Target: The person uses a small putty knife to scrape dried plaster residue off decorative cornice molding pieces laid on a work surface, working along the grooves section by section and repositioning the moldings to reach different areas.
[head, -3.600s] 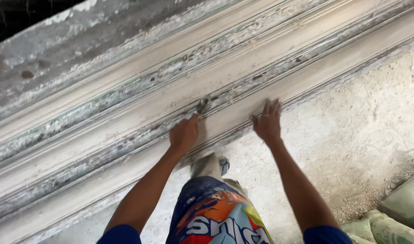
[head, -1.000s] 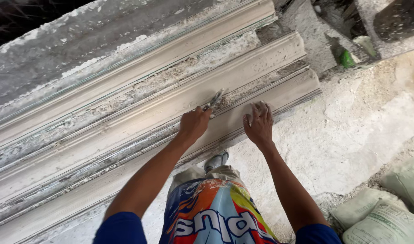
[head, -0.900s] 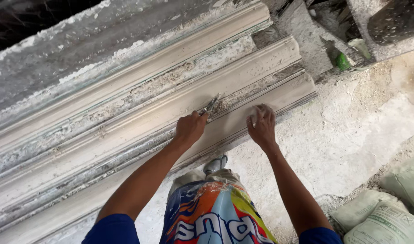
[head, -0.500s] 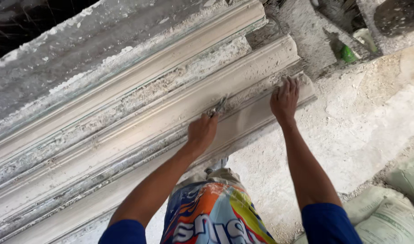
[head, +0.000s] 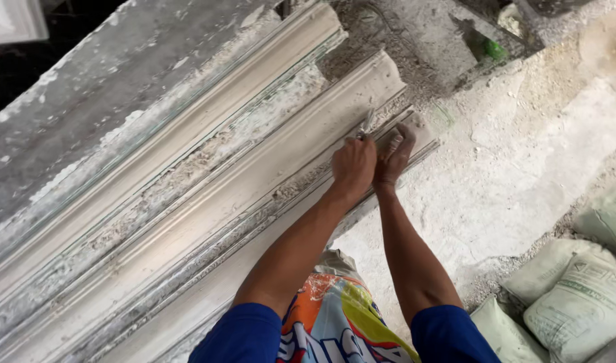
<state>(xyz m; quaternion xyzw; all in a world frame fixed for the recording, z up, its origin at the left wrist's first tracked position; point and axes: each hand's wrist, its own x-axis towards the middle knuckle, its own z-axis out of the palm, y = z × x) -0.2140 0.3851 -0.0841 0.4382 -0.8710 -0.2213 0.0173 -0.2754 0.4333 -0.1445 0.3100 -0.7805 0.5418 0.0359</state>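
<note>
- Pale green sacks (head: 577,296) lie stacked at the lower right on the dusty floor (head: 523,175); one bears a dark printed mark.
- A green scrap (head: 494,50) sits among rubble at the top right.
- A small metal scraper (head: 367,123) rests on the long white plaster moulding (head: 207,202) near its far end, just above both hands.
- The left hand (head: 354,165) is closed around the scraper.
- The right hand (head: 393,153) lies beside it, fingers loosely spread, pressed flat on the moulding.

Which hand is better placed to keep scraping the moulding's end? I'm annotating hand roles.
Left, probably. The left hand grips the thin metal tool on the plaster moulding; the right hand presses flat, empty.
</note>
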